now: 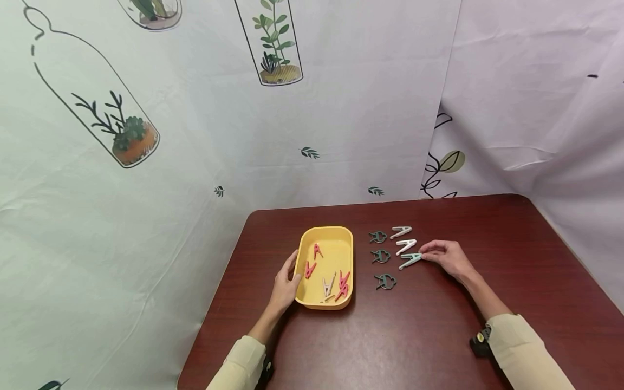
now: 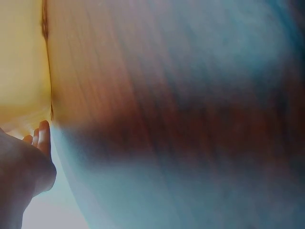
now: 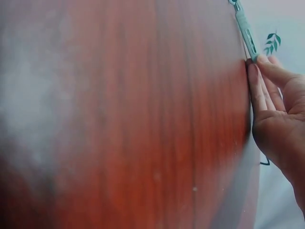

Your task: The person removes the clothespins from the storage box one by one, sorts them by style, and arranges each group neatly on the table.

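My right hand [image 1: 449, 259] pinches one end of a pale teal clothespin [image 1: 410, 260] between thumb and fingertips, low over the table. In the right wrist view that clothespin [image 3: 246, 36] points up from the fingertips. Two white clothespins [image 1: 405, 247] lie just beyond it. To their left is a column of three dark green ring-shaped clips [image 1: 381, 256]. My left hand [image 1: 284, 287] holds the left side of a yellow tray [image 1: 350, 244], its thumb at the rim and fingers along the outer wall. Inside lie several red clothespins [image 1: 310, 270] and a beige one [image 1: 327, 287].
Everything stands on a dark red-brown wooden table [image 1: 414, 341] with rounded corners. A pale cloth [image 1: 370, 108] printed with plants and jars hangs behind and to the sides. Another small light-coloured piece [image 1: 326, 298] lies at the tray's near end.
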Available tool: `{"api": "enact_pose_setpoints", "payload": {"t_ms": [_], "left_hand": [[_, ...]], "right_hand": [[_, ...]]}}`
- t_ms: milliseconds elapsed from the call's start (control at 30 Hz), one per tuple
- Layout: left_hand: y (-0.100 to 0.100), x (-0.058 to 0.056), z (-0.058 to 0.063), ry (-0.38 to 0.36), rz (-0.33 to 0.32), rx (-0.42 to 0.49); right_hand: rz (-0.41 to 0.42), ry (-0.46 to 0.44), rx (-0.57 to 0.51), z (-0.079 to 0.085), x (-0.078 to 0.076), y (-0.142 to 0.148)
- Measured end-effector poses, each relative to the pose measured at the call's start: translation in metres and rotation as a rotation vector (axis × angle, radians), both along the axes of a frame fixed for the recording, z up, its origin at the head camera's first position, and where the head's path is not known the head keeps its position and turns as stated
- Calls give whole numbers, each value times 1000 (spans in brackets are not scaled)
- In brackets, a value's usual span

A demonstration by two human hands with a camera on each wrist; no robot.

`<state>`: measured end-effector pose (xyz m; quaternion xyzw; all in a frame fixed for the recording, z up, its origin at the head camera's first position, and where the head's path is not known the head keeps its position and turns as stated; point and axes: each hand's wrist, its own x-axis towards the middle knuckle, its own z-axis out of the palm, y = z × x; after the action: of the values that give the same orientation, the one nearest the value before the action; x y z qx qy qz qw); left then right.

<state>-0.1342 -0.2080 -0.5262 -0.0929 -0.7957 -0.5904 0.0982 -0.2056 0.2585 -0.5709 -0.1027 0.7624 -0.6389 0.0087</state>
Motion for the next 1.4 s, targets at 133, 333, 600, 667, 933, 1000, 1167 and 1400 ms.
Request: {"api": "enact_pose_setpoints", "payload": {"t_ms": [133,333,600,667,933,1000,1167,1400], "left_hand": [[0,0,-1,5,1,9],[0,1,0,-22,-3,17],[-1,1,0,-38,-9,5],[-2,1,1,-45,-10,3],[-7,-11,-21,-61,5,-15],[-8,-14,-28,-55,15,-18],[-11,-17,-34,-57,29,-14],[-13,-16,-32,-61,10,-9]], "right_hand": [[9,0,5,1,-2,1],[29,15,-1,3,-5,4],[60,8,60,8,-5,4],[69,-3,75,10,-5,4],[84,-15,91,10,-4,4],[82,-13,81,9,-4,4],[76,2,62,6,-3,5],[6,-14,-33,3,0,7]]}}
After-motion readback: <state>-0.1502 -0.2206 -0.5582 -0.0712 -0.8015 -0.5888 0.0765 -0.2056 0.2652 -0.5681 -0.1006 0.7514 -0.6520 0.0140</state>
